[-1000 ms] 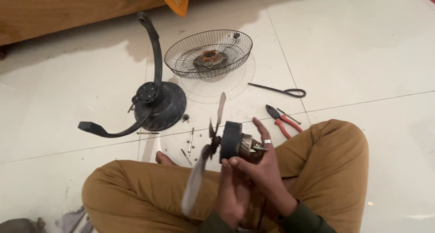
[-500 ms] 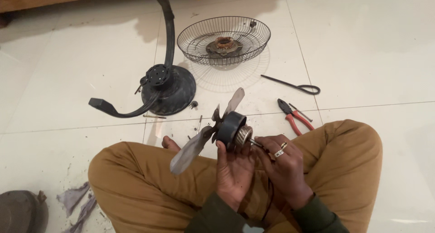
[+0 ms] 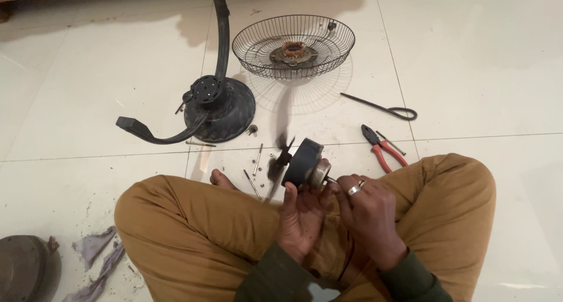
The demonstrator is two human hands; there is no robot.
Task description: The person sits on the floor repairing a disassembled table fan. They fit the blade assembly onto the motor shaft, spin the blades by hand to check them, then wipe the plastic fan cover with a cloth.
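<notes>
The fan motor (image 3: 305,163) sits above the lap, cupped from below in the left hand (image 3: 302,217); the right hand (image 3: 366,211) pinches its shaft end just beside it. One wire guard (image 3: 293,46), one black stand (image 3: 218,105) and one pair of red pliers (image 3: 384,147) lie on the floor (image 3: 88,73). The blades (image 3: 280,161) are a spinning blur, uncountable.

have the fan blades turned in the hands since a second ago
Yes. The fan blades now smear into a blur beside the motor, no longer lying down-left across the knee.
</notes>
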